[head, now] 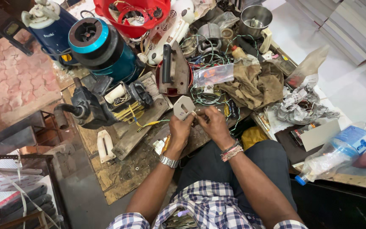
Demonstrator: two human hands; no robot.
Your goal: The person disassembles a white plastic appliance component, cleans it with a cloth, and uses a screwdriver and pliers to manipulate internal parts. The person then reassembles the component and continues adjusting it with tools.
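My left hand (pixel 179 130) and my right hand (pixel 212 123) meet over the front of a cluttered wooden workbench (pixel 119 178). Together they hold a small flat grey plate (pixel 184 107) with angled corners and a slot cut in it. The left fingers pinch its lower edge and the right fingertips touch its right side. A metal watch sits on my left wrist and thread bands on my right. Green and yellow wires (pixel 145 124) trail on the bench just left of the plate.
An upturned clothes iron (pixel 173 70) stands just beyond the plate. A black bench vise (pixel 87 111) and a teal mixer base (pixel 102 48) are at left. A brown rag (pixel 255 85), crumpled paper (pixel 299 106) and a plastic bottle (pixel 339 150) lie at right.
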